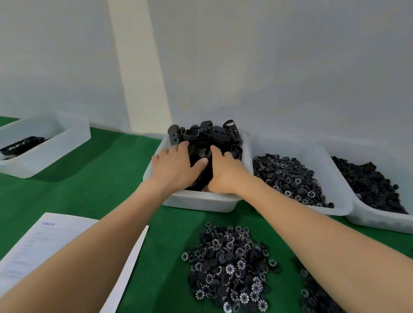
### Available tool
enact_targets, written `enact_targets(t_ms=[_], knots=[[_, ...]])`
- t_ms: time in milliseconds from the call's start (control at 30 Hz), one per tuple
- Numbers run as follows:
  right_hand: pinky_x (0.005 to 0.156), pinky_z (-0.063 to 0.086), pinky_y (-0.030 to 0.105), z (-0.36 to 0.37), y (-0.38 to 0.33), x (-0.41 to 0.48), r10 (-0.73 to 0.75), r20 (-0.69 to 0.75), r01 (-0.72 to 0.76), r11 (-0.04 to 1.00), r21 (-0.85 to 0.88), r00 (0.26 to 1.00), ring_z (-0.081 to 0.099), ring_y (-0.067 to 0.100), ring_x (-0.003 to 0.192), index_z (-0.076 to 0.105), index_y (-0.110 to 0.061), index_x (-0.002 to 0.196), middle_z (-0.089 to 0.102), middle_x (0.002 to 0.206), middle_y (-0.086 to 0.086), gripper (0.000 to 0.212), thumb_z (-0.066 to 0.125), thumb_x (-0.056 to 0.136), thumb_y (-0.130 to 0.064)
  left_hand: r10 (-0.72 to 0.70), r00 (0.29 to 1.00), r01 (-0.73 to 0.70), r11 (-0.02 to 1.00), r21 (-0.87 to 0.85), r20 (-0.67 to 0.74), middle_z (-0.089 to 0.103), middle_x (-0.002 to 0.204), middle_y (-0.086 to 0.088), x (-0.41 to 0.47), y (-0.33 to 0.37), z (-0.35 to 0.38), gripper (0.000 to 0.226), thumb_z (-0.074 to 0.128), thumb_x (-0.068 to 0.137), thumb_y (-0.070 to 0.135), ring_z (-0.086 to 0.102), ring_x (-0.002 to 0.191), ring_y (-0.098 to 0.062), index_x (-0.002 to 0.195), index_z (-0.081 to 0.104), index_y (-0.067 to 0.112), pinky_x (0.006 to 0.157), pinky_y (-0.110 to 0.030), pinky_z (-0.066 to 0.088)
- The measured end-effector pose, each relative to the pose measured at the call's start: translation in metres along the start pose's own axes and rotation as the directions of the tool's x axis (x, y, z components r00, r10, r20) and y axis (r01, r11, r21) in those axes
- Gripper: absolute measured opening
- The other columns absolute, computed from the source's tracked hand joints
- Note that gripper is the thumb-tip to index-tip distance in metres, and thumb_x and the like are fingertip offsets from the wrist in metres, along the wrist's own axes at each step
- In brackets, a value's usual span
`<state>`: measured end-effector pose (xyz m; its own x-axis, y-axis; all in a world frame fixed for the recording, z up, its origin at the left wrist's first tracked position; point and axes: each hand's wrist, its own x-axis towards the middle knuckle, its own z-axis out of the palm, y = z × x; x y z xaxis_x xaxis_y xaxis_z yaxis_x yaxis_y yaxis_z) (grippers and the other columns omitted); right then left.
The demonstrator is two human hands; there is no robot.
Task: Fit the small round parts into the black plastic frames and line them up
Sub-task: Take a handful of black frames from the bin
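Left hand [177,166] and right hand [226,175] were both dug into the middle white bin [198,203], curled round black frames [208,137]. Loose round parts [231,263] sat piled nearer.

Left hand [177,167], right hand [223,174] grip frames [213,134] in bin [198,203] (heaped).

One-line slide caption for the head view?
The left hand and right hand grip black frames in a white bin; round parts lie piled on the green mat.

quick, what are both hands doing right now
Left hand: grips black plastic frames in the white bin.
Right hand: grips the same bunch of frames.
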<state>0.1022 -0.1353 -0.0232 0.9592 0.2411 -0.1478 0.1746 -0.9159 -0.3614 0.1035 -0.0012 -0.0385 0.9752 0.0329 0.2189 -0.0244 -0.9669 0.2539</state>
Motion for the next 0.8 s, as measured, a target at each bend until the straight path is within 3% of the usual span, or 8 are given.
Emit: enact_targets(t_ms=[100,200,300,400,467,567,700,800], knots=[[0.094,0.044,0.048,0.0,0.0,0.002,-0.015,-0.018,0.017,0.995,0.102,1.0,0.044,0.038,0.117,-0.019,-0.031,0.143,0.036,0.137,0.017,0.111,0.067,0.076,-0.01,-0.013,0.997,0.019,0.996,-0.083,0.074,0.026,0.148,-0.012,0.0,0.008,-0.001,0.078,0.035,0.086,0.062,0.036,0.128,-0.035,0.146,0.011,0.019,0.104,-0.051,0.025],[0.096,0.042,0.047,0.0,0.001,0.0,-0.059,-0.036,0.066,0.967,0.247,0.998,0.046,0.034,0.118,0.002,-0.032,0.146,0.045,0.135,0.011,0.106,0.072,0.07,-0.005,0.002,0.988,0.049,0.943,-0.33,0.152,0.013,0.15,-0.015,0.0,0.019,-0.001,0.074,0.04,0.091,0.049,0.033,0.129,-0.038,0.147,-0.001,0.024,0.105,-0.047,0.029],[0.091,0.048,0.045,-0.003,0.008,-0.005,-0.079,-0.06,0.097,0.9,0.426,0.995,0.052,0.029,0.113,0.019,-0.032,0.143,0.041,0.14,0.005,0.103,0.075,0.064,0.001,-0.041,0.989,0.119,0.805,-0.581,0.145,0.014,0.15,-0.011,0.0,0.029,0.0,0.07,0.045,0.09,0.041,0.029,0.133,-0.03,0.146,0.006,0.027,0.103,-0.038,0.026],[0.08,0.054,0.041,-0.007,0.01,-0.008,-0.084,-0.13,0.141,0.835,0.532,0.988,0.052,0.023,0.109,0.027,-0.034,0.14,0.042,0.139,0.003,0.098,0.07,0.064,0.009,-0.114,0.992,0.114,0.681,-0.723,0.048,0.025,0.148,-0.007,0.002,0.038,-0.001,0.066,0.05,0.088,0.037,0.033,0.131,-0.022,0.145,0.019,0.025,0.099,-0.031,0.028],[0.076,0.054,0.034,-0.012,0.009,-0.009,-0.088,-0.226,0.2,0.817,0.541,0.97,0.053,0.019,0.106,0.033,-0.033,0.137,0.048,0.133,0.0,0.088,0.064,0.067,0.011,-0.128,0.992,0.075,0.64,-0.765,-0.01,0.03,0.146,-0.006,0.006,0.046,-0.006,0.064,0.049,0.087,0.038,0.033,0.131,-0.019,0.144,0.023,0.023,0.105,-0.03,0.027],[0.074,0.056,0.036,-0.023,0.011,-0.008,-0.073,-0.317,0.25,0.786,0.565,0.946,0.058,0.017,0.098,0.042,-0.028,0.131,0.057,0.122,-0.003,0.071,0.059,0.073,0.009,-0.129,0.99,0.04,0.61,-0.791,-0.049,0.038,0.143,-0.004,0.012,0.057,-0.014,0.064,0.046,0.087,0.046,0.037,0.129,-0.017,0.143,0.026,0.021,0.108,-0.038,0.03],[0.054,0.043,0.007,-0.034,0.01,-0.012,-0.085,-0.358,0.271,0.816,0.51,0.93,0.055,0.01,0.085,0.05,-0.021,0.126,0.062,0.113,-0.002,0.062,0.058,0.073,0.011,-0.164,0.985,0.058,0.586,-0.808,-0.048,0.048,0.135,-0.001,0.014,0.063,-0.023,0.064,0.047,0.086,0.052,0.045,0.12,-0.015,0.14,0.033,0.021,0.101,-0.031,0.035],[0.054,0.04,0.002,-0.045,-0.002,-0.025,-0.101,-0.457,0.343,0.804,0.486,0.884,0.058,0.009,0.081,0.055,-0.02,0.12,0.062,0.097,-0.006,0.058,0.052,0.073,0.014,-0.192,0.973,0.008,0.586,-0.811,-0.129,0.05,0.132,0.001,0.01,0.068,-0.042,0.059,0.047,0.087,0.048,0.047,0.115,-0.012,0.138,0.036,0.02,0.097,-0.027,0.036]])
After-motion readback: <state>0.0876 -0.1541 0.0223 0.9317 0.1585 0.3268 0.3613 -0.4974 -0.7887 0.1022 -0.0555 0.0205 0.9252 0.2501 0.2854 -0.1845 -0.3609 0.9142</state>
